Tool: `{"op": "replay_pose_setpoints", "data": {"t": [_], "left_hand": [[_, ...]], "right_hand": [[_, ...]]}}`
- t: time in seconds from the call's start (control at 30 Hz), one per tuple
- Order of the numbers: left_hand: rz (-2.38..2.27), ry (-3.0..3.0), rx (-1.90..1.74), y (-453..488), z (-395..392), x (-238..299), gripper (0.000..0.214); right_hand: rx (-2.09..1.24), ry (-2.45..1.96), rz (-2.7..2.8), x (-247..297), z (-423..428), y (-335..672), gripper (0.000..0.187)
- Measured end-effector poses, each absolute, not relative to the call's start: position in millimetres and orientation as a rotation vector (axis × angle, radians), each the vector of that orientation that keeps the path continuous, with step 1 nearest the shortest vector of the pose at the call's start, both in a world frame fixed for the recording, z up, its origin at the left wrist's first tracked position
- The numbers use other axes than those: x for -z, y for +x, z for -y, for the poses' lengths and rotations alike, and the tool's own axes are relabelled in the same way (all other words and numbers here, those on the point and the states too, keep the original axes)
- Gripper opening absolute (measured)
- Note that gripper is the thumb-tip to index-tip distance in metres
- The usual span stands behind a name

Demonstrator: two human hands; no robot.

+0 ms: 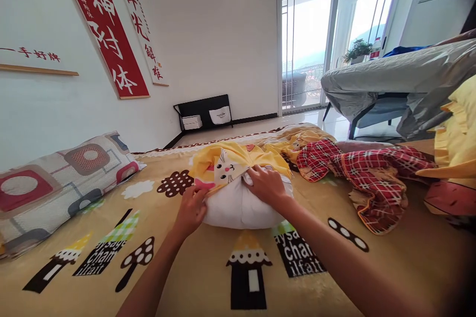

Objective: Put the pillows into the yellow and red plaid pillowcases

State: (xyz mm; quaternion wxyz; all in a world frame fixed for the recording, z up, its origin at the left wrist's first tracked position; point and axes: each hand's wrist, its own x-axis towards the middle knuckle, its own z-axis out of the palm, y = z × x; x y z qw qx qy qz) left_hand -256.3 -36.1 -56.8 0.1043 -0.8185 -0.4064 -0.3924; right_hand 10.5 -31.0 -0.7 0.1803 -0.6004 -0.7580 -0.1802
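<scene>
In front of me a white pillow (238, 208) lies on the bed, its far part covered by a yellow pillowcase (238, 156) with a cat face on it. My left hand (192, 208) is closed on the pillowcase's edge at the pillow's left side. Over the top, my right hand (268, 184) has its fingers bent and pinched on the pillowcase's edge near the cat face. The near half of the pillow is bare. My right hand hides part of the pillow's right side.
A patterned pillow (70, 183) rests at the left. Red plaid cloth (372, 173) lies crumpled at the right, beside a yellow ruffled pillow (457, 129). The tan printed bedspread (178, 277) spreads beneath. Beyond stand a black rack (203, 109) and a plastic-covered table (394, 67).
</scene>
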Motion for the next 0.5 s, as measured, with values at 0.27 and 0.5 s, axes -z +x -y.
{"op": "replay_pose_setpoints", "data": {"t": [0.27, 0.5], "left_hand": [[1.423, -2.517, 1.404, -281.4, 12.4, 62.9, 0.032], [1.481, -2.193, 1.665, -214.1, -4.8, 46.0, 0.009]], "right_hand": [[0.507, -1.654, 2.045, 1.0, 20.4, 26.1, 0.039], [0.358, -1.684, 1.936, 6.6, 26.1, 42.2, 0.029]]}}
